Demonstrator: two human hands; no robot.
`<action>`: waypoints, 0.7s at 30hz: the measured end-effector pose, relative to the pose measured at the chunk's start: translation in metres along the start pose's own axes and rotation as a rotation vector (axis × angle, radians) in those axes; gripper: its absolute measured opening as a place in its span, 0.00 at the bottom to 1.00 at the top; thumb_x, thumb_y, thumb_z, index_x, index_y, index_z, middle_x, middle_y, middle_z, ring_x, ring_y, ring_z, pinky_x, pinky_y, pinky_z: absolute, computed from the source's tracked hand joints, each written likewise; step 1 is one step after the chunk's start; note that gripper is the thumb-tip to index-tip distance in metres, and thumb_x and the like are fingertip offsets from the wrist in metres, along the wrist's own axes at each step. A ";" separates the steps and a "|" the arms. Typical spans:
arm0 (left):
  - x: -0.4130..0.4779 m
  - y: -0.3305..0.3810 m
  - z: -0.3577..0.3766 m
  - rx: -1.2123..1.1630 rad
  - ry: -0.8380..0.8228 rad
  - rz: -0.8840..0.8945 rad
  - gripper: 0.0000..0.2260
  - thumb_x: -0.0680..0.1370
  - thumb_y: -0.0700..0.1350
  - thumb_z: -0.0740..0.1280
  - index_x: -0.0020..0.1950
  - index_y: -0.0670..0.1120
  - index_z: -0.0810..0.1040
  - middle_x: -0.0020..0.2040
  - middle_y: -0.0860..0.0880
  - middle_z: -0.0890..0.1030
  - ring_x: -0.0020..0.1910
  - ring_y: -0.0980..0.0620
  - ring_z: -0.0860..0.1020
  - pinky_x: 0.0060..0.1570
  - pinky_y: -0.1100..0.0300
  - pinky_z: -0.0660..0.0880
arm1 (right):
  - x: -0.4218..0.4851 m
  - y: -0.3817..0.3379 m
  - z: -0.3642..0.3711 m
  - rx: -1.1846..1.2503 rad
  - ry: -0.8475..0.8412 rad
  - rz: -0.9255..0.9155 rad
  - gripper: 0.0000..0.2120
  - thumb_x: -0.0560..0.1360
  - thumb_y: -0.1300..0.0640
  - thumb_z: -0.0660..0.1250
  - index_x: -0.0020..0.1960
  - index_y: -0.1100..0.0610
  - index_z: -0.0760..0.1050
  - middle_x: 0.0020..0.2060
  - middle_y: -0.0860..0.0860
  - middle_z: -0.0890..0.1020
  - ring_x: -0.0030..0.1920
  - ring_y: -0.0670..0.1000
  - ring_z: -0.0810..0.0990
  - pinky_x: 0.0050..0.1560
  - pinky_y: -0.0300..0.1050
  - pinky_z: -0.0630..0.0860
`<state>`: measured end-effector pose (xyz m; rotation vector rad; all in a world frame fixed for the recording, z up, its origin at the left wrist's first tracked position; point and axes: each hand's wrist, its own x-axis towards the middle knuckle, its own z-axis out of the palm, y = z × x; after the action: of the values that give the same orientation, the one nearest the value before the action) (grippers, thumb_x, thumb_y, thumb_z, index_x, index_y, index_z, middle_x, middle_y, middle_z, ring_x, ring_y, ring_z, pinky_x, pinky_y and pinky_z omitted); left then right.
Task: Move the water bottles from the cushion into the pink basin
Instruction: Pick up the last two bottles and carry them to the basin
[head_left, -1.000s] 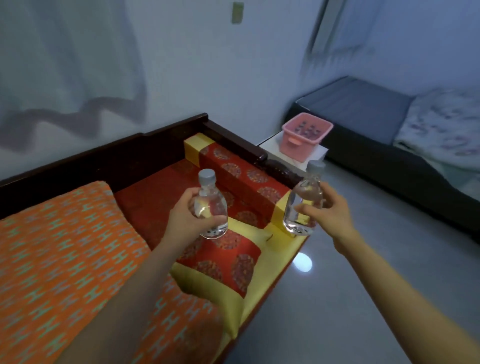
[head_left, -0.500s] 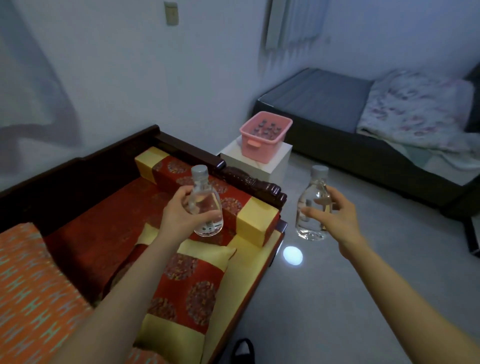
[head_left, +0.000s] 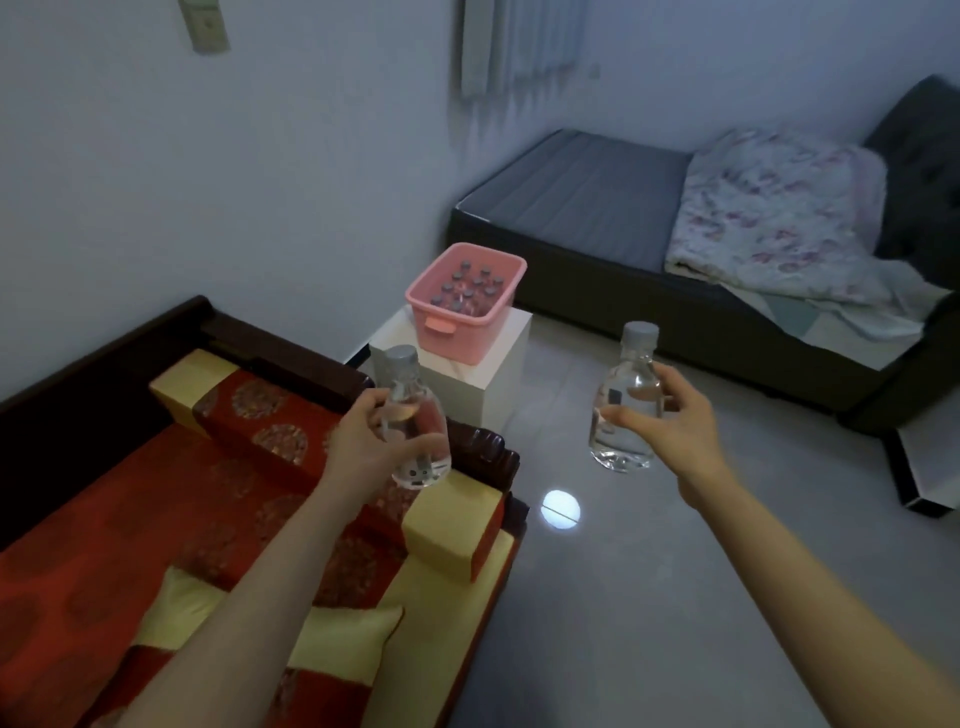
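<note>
Left hand (head_left: 363, 441), right hand (head_left: 670, 421), each around a water bottle (head_left: 415, 415); pink basin (head_left: 457, 338) bottle-filled

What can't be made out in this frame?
- Bottle count in the pink basin: head view, caps too small, near wall hides some.
- Label on the left hand bottle: fingers cover it.
- Source cushion: forearms hide part of it, so any remaining bottles are uncertain.
- Wall plate: cut by the top edge.

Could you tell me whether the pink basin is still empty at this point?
No, the pink basin on the white stand already holds several capped bottles standing upright inside it.
</note>
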<state>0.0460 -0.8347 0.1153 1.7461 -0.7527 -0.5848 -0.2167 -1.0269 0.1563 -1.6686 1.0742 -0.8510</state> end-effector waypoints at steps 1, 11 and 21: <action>0.013 0.003 0.005 0.009 -0.007 -0.004 0.30 0.54 0.57 0.81 0.53 0.58 0.75 0.50 0.56 0.81 0.50 0.55 0.80 0.42 0.60 0.78 | 0.013 0.004 -0.003 -0.006 0.004 0.008 0.32 0.60 0.54 0.80 0.61 0.46 0.74 0.53 0.50 0.80 0.54 0.54 0.78 0.54 0.55 0.79; 0.161 0.045 0.103 -0.030 0.094 -0.022 0.27 0.57 0.49 0.83 0.51 0.59 0.75 0.50 0.56 0.81 0.50 0.56 0.80 0.45 0.59 0.78 | 0.203 0.023 -0.038 0.006 -0.064 -0.030 0.30 0.63 0.57 0.79 0.60 0.43 0.72 0.53 0.46 0.78 0.51 0.46 0.76 0.42 0.41 0.72; 0.286 0.075 0.210 -0.109 0.136 -0.071 0.31 0.63 0.43 0.80 0.61 0.56 0.72 0.61 0.49 0.79 0.60 0.45 0.78 0.58 0.41 0.76 | 0.393 0.028 -0.065 -0.027 -0.246 -0.045 0.28 0.65 0.57 0.77 0.60 0.45 0.71 0.56 0.49 0.77 0.54 0.51 0.77 0.53 0.52 0.75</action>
<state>0.0757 -1.1956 0.1225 1.6983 -0.5556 -0.5394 -0.1352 -1.4176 0.1733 -1.7732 0.8853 -0.6416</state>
